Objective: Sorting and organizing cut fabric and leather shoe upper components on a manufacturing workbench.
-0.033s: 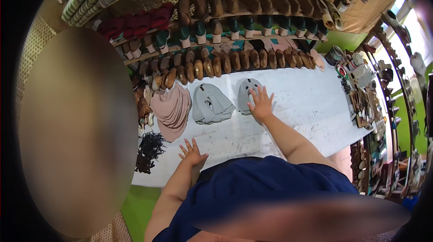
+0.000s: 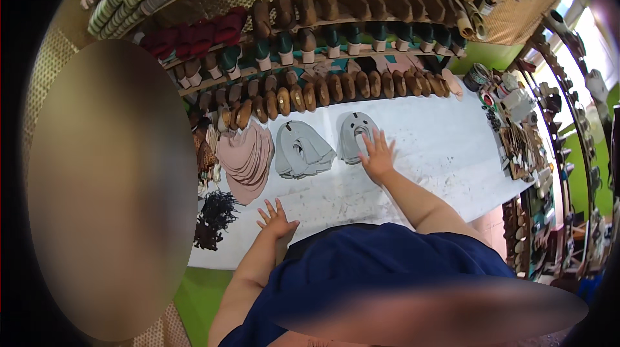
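On the white worktable, a small stack of grey cut shoe uppers [image 2: 350,139] with dark holes lies in front of me. My right hand [image 2: 380,161] has its fingers spread, its fingertips at the stack's right edge; whether they touch it I cannot tell. Left of that stack sits a fuller, fanned pile of grey uppers [image 2: 302,150] with a dark tab on top. My left hand [image 2: 278,224] rests at the table's near side, fingers apart and holding nothing. Beyond it, fanned pink cut pieces [image 2: 248,163] lie farther left.
A bundle of black laces [image 2: 216,218] lies at the table's left edge. Brown shoe lasts [image 2: 336,88] line the back, below shelves of green and brown lasts. Tape rolls and tools [image 2: 516,140] crowd the right end. Shoe racks [image 2: 568,153] stand beyond. A large blurred patch hides the left.
My right hand has drawn slightly right and toward me, uncovering more of the smaller grey stack. My left hand stays where it was.
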The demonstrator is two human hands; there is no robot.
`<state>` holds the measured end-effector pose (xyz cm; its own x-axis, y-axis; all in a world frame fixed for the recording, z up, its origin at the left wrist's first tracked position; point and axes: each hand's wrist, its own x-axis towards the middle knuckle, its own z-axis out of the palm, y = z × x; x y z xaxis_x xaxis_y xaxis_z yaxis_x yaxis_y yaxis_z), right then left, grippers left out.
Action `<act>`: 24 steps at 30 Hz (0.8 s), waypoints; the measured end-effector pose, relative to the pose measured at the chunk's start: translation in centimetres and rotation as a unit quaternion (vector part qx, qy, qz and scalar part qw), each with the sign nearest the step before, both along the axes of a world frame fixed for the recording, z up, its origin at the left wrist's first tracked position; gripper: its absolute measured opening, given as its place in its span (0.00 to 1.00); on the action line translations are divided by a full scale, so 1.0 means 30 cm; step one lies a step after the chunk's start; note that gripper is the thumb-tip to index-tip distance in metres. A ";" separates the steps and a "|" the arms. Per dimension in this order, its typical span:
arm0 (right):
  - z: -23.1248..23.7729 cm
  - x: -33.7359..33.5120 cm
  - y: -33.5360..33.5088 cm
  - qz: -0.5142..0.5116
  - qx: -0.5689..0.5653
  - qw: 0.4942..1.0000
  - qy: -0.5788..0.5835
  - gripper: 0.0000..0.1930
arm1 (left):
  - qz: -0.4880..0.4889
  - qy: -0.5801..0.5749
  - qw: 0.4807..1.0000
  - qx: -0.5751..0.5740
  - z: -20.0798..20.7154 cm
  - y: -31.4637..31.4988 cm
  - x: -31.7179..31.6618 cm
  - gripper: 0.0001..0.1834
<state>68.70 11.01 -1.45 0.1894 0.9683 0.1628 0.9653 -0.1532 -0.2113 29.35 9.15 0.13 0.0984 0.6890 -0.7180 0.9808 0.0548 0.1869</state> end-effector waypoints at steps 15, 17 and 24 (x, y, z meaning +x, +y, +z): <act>-0.071 0.073 -0.642 -0.032 -0.126 0.992 -0.008 0.34 | -0.012 0.010 1.000 0.002 -0.011 0.001 -0.011 0.70; -0.072 0.076 -0.638 -0.032 -0.109 0.993 -0.010 0.34 | -0.006 0.004 1.000 0.001 -0.013 0.002 -0.008 0.70; -0.071 0.086 -0.632 -0.036 -0.112 0.993 -0.001 0.34 | -0.006 0.005 1.000 0.009 0.003 0.001 -0.001 0.70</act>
